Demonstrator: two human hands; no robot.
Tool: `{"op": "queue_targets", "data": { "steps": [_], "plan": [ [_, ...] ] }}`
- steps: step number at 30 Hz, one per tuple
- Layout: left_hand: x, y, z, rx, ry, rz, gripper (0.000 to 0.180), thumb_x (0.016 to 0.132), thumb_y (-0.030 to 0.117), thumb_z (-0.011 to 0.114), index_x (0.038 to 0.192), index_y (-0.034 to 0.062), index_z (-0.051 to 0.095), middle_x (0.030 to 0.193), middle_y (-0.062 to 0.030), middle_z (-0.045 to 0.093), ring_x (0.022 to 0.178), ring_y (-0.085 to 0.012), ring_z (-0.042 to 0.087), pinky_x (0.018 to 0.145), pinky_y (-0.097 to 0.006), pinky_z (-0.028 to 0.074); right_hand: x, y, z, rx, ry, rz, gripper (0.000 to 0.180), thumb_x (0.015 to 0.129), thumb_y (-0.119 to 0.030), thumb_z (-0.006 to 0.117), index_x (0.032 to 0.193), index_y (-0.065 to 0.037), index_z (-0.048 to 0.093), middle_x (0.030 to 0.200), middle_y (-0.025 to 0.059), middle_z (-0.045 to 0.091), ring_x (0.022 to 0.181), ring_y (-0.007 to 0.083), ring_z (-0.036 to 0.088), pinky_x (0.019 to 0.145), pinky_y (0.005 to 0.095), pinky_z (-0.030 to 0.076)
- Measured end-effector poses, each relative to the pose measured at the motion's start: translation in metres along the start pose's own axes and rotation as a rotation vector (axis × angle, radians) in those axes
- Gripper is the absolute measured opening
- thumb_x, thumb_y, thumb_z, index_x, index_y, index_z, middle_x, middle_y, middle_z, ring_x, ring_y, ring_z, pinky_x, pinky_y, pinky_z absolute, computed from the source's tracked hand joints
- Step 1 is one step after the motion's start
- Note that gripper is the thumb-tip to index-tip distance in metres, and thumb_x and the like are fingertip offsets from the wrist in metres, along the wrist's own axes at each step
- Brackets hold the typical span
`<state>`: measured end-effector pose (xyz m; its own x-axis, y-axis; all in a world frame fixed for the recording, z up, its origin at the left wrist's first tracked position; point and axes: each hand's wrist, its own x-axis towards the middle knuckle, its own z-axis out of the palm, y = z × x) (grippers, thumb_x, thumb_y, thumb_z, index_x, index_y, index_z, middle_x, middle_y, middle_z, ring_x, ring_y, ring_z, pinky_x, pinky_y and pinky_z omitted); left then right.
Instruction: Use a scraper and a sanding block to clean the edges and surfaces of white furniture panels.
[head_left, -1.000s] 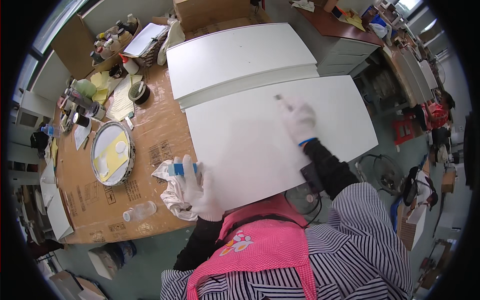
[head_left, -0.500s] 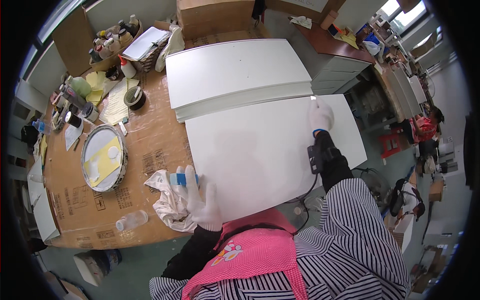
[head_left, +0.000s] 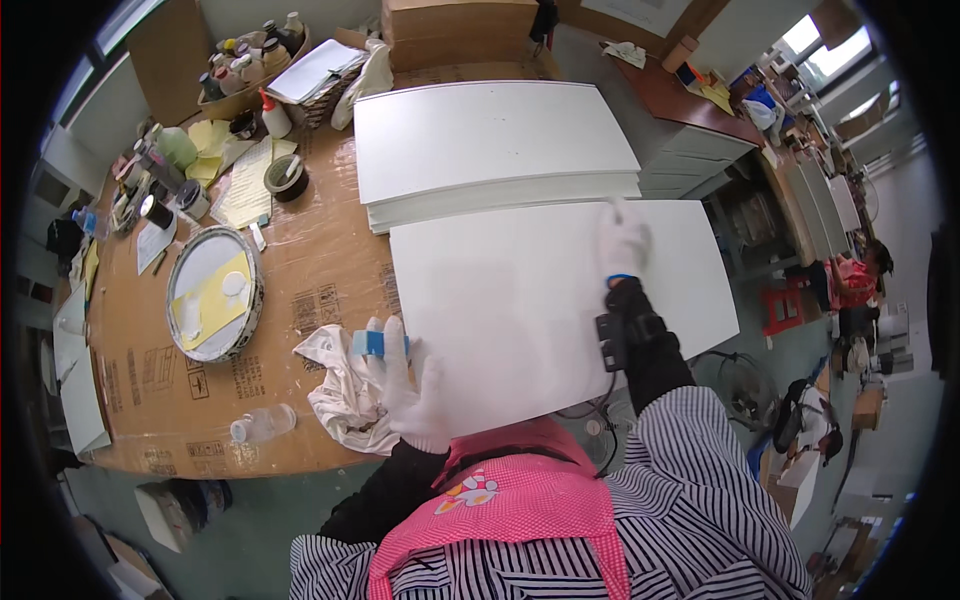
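Observation:
A large white panel (head_left: 500,330) lies in front of me, just nearer than a stack of white panels (head_left: 490,140). My right hand (head_left: 624,240), in a white glove, is over the panel's far part, blurred by motion. Its fingers are drawn together; whatever they hold is too small and smeared to name. At the panel's near left edge is my left hand (head_left: 412,392), gloved too, thumb spread. A small blue block (head_left: 369,343) sits between its raised fingers. Beside that hand lies a crumpled white cloth (head_left: 345,390), partly covered by it.
A round tub with a pale lid (head_left: 205,330) and yellow paper on it stands at left. Nearer is a clear plastic bottle (head_left: 264,424) on its side. A dark cup (head_left: 286,178), a red-tipped squeeze bottle (head_left: 275,117) and a basket of bottles (head_left: 240,98) stand farther back.
My right hand has slid left and slightly nearer over the panel. The left hand keeps the blue block, its fingers turned a little. The whole view has shifted slightly.

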<state>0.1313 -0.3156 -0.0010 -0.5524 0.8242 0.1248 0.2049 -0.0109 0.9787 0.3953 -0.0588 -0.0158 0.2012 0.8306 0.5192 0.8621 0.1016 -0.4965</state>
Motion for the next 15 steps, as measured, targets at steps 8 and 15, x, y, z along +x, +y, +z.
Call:
{"op": "queue_targets", "data": {
  "steps": [8, 15],
  "plan": [
    [0.001, 0.005, 0.003, -0.012, -0.016, -0.013, 0.068, 0.085, 0.000, 0.063, 0.151, 0.0043, 0.044, 0.159, -0.0212, 0.025, 0.141, -0.0325, 0.037, 0.110, -0.041, 0.042, -0.072, -0.111, 0.066, 0.039, -0.254, -0.468, 0.031, 0.092, -0.015, 0.058, 0.122, -0.012, 0.066, 0.110, 0.0152, 0.063, 0.105, 0.0372, 0.060, 0.091, 0.0477, 0.049],
    [0.001, 0.010, 0.009, -0.142, 0.035, -0.093, 0.065, 0.086, -0.003, 0.062, 0.149, 0.0037, 0.046, 0.157, -0.0193, 0.030, 0.133, -0.0286, 0.045, 0.105, -0.038, 0.047, -0.071, -0.192, 0.047, 0.480, -0.587, -0.377, 0.026, 0.093, -0.021, 0.063, 0.113, -0.006, 0.071, 0.103, 0.0154, 0.070, 0.097, 0.0343, 0.067, 0.085, 0.0425, 0.053]
  ]
}}
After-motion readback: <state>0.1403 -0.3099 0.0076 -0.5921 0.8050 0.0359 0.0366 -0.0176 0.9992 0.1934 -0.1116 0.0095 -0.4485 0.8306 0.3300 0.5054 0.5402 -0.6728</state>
